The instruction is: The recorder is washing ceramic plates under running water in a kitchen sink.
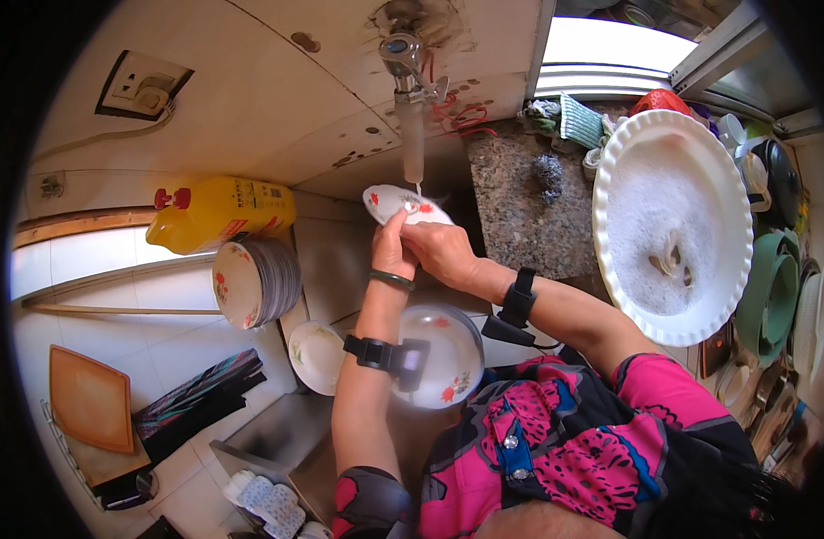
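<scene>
Under the faucet (412, 135), a thin stream of water reaches a white floral plate (397, 199), tilted between both hands. My left hand (393, 252) grips its near edge with the thumb on the surface. My right hand (445, 250) holds the same plate beside it, its fingers partly hidden. Below my wrists sits a stack of larger floral plates (445, 364), with a white bowl (315, 357) to its left. Further left stands a stack of floral plates (240, 286) beside a yellow bottle with a red cap (230, 209).
At right, a white fluted basin (604, 222) holds suds and a cloth-like item. A steel wool scourer (548, 174) lies on the granite counter (513, 222), near a green striped sponge (581, 121). Green basins (765, 303) stand far right. A wooden cutting board (92, 397) is at lower left.
</scene>
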